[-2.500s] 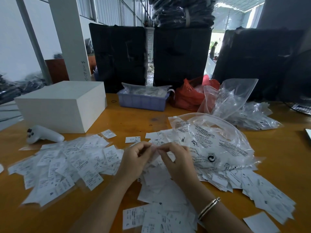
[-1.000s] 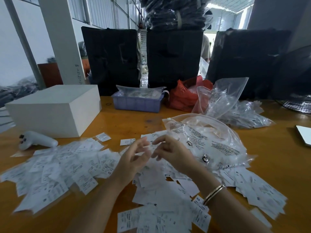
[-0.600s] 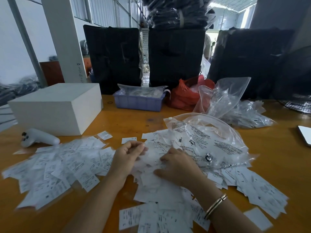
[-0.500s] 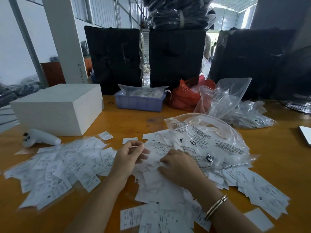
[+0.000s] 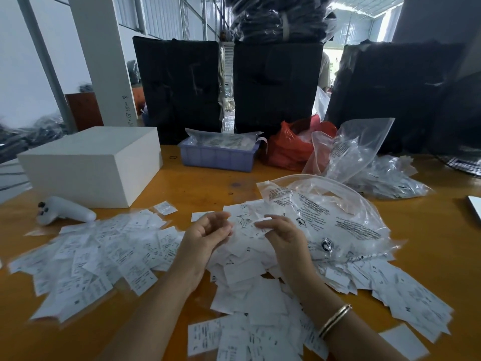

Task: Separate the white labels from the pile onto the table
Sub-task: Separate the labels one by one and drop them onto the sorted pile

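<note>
A pile of white labels lies in the middle of the orange table, partly under a clear printed plastic bag. A wide spread of labels covers the table to the left. Both hands hover just above the pile's far side, facing each other. My right hand pinches a small white label at its fingertips. My left hand has loosely curled fingers, and its palm shows nothing in it. More labels trail off to the right, past my braceleted wrist.
A white box and a white controller sit at the left. Along the back are a blue basket, a red bag and clear bags. Black wrapped bundles stand behind the table.
Both hands dipped down into the pile and have risen again. The right hand now pinches a label between the hands.
</note>
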The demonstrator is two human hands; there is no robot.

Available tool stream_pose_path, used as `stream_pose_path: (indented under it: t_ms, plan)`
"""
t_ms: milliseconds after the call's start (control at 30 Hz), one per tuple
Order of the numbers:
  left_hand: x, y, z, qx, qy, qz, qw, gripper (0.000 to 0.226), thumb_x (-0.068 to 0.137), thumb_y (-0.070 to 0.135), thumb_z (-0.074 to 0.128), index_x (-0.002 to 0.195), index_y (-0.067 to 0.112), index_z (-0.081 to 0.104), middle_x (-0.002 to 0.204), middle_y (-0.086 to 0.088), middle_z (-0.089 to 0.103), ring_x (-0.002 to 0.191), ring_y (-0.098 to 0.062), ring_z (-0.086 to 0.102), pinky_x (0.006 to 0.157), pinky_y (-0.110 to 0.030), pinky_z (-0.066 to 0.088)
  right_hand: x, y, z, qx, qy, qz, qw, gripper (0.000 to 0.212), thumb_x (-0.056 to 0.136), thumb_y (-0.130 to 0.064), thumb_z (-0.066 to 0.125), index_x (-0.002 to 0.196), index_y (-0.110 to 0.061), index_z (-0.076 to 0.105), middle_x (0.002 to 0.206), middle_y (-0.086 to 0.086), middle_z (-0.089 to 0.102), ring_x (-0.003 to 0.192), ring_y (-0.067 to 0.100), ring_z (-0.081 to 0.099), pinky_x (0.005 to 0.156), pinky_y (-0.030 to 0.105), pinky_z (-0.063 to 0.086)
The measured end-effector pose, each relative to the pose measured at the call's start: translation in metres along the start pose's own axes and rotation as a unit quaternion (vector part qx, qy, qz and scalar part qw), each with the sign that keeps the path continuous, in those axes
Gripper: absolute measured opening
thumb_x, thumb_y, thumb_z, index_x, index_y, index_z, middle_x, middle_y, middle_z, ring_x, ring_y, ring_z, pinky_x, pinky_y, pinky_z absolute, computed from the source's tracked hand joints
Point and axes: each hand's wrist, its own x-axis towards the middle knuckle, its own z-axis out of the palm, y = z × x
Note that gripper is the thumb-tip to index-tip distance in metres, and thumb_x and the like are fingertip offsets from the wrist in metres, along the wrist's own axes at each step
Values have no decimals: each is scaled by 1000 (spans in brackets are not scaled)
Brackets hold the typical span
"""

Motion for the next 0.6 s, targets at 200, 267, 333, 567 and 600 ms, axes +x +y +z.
stream_pose_path:
  t_ms: [200,267,333,567,600]
  plan:
    - [1,-1,1,50,14,-1,999,20,86,16,68,88,35,73,94,13,72,93,-3,67,78,-21,54,-4,1,1,135,-32,47,989,51,89,7,48,94,-36,75,101,-15,70,91,4,63,76,16,50]
    - [1,0,1,73,15,-1,997,18,85,21,69,88,37,73,94,20,71,91,5,65,74,-15,53,-6,0,2,199,-40,39,978,48,91,6,47,102,-32,74,102,-6,67,92,10,62,77,18,49]
    - [0,1,2,92,12,2,996,13,85,25,69,89,37,71,90,29,69,85,14,61,62,-5,49,-8,-1,3,218,-35,15,975,41,92,2,49,105,-29,74,98,-6,67,88,9,63,76,16,49]
    - [1,2,2,103,13,6,995,12,87,24,67,92,34,69,84,35,65,80,19,58,54,0,43,-11,-3,5,188,-51,-30,980,30,85,-24,62,112,-31,69,91,1,52,87,7,55,81,19,48]
    - [1,1,2,101,15,6,995,12,87,23,67,92,35,69,85,33,66,81,18,59,55,-1,44,-10,-2,5,181,-47,-31,982,29,87,-19,61,113,-31,68,90,1,52,85,6,55,80,19,48]
